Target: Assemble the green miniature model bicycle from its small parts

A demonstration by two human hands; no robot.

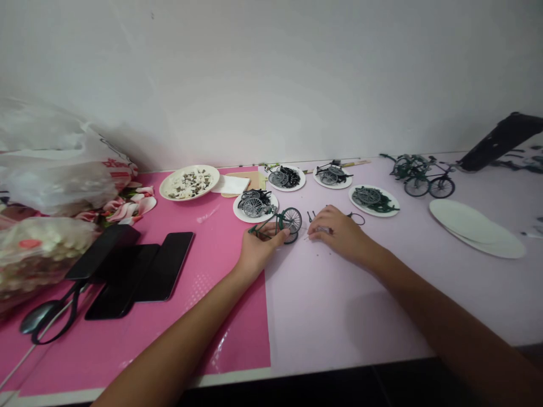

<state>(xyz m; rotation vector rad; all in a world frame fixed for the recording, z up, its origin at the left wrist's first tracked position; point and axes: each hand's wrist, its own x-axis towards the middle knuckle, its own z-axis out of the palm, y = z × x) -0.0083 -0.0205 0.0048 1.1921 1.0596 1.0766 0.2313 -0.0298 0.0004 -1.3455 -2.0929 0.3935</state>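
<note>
The left hand (pixel 259 249) pinches a green model bicycle (pixel 280 221); the right hand (pixel 341 234) curls its fingers over the worktop (pixel 314 316), grip unclear.

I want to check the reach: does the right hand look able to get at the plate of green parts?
Probably yes: the plate of green parts lies close beyond the right hand, and only a thin dark loop seems to lie between them.

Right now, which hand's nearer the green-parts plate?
Right. Right hand: just left of the plate, nearer the camera. Left hand: farther left, holding a toy bicycle.
</note>
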